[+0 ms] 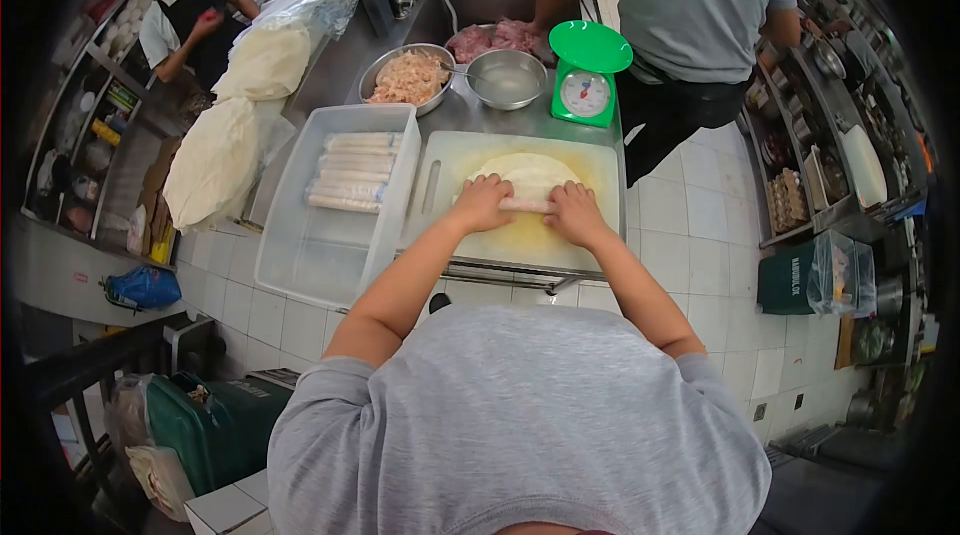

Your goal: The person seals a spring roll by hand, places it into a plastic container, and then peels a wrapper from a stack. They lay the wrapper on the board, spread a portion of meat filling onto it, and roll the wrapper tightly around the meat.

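Note:
A round, pale dough wrapper point(535, 167) lies on a white cutting board point(420, 220) with yellowish staining. Along its near side is a partly rolled, filled roll point(527, 205). My left hand point(483, 203) grips the roll's left end, and my right hand point(577, 213) grips its right end, both with fingers curled over it. Left of the board, a translucent plastic tub point(300, 235) holds several finished pale rolls point(352, 171) laid in a stack. Behind the board sits a metal bowl of minced filling point(408, 78), beside a metal bowl of cloudy liquid point(506, 80).
A green kitchen scale point(583, 85) stands at the board's far right corner. Stacks of wrappers point(210, 165) in plastic lie left of the tub. Raw meat point(495, 39) is by the sink. One person point(680, 15) stands close at right, another point(190, 20) at far left.

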A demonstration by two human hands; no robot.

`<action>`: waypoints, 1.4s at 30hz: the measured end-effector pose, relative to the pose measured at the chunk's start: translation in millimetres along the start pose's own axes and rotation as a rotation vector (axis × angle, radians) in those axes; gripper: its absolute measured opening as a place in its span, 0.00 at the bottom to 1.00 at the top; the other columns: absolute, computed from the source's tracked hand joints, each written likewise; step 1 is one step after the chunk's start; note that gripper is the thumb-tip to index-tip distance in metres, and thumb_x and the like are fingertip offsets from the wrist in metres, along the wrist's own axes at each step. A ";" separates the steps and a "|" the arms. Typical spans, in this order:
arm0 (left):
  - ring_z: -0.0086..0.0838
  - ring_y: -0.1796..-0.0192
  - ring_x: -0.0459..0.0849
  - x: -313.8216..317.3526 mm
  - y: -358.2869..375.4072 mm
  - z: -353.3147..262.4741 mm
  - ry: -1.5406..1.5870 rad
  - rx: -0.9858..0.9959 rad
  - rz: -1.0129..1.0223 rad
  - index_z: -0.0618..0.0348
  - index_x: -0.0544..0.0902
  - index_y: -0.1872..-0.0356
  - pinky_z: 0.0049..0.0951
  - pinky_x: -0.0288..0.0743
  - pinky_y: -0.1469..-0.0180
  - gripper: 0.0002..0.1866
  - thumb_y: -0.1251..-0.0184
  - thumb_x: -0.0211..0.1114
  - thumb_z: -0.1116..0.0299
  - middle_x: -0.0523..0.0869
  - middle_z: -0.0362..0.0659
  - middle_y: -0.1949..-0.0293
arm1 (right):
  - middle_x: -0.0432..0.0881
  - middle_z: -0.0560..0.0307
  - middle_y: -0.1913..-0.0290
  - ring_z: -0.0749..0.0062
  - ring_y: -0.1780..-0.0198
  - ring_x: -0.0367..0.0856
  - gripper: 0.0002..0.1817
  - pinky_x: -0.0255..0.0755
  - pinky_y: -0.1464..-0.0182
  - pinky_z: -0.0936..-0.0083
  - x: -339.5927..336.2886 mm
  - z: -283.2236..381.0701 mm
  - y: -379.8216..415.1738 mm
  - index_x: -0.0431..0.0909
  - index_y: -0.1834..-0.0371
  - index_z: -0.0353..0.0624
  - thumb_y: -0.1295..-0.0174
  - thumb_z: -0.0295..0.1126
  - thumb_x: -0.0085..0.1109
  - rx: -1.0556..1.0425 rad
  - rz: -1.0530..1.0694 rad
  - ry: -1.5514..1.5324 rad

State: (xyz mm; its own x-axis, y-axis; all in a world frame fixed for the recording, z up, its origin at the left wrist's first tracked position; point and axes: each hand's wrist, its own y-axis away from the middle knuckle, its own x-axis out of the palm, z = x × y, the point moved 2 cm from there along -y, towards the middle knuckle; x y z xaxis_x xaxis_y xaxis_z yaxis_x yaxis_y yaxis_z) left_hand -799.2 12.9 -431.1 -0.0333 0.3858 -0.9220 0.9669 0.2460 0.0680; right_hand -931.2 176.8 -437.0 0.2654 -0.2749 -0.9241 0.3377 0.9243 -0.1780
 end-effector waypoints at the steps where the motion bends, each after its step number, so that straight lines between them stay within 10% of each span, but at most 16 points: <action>1: 0.43 0.45 0.72 0.0 -4.3 -5.6 0.021 0.041 -0.011 0.49 0.78 0.55 0.45 0.64 0.45 0.20 0.49 0.69 0.56 0.76 0.43 0.51 | 0.74 0.51 0.57 0.55 0.51 0.71 0.19 0.63 0.49 0.60 -2.1 6.6 -5.2 0.74 0.59 0.44 0.51 0.39 0.66 -0.025 0.004 0.013; 31: 0.34 0.45 0.76 -5.9 24.7 43.4 0.210 0.006 -0.127 0.43 0.82 0.50 0.40 0.61 0.46 0.17 0.40 0.64 0.54 0.80 0.39 0.53 | 0.79 0.51 0.66 0.58 0.59 0.78 0.12 0.68 0.54 0.65 -7.7 -45.7 -4.8 0.78 0.59 0.45 0.45 0.33 0.64 0.123 0.172 -0.352; 42: 0.36 0.55 0.81 -11.1 5.2 36.1 0.342 -0.098 -0.146 0.47 0.78 0.47 0.39 0.67 0.50 0.20 0.39 0.64 0.57 0.81 0.43 0.59 | 0.80 0.48 0.54 0.52 0.52 0.76 0.17 0.69 0.48 0.65 11.0 -20.2 -42.9 0.78 0.53 0.41 0.48 0.21 0.54 -0.088 -0.006 -0.404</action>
State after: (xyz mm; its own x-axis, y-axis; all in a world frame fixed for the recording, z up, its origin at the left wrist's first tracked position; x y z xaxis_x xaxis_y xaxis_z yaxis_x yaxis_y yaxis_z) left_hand -784.7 -22.2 -434.3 -0.2673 0.6108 -0.7453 0.9175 0.3978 -0.0031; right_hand -961.0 139.5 -446.3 0.6028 -0.3462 -0.7189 0.2665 0.9366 -0.2276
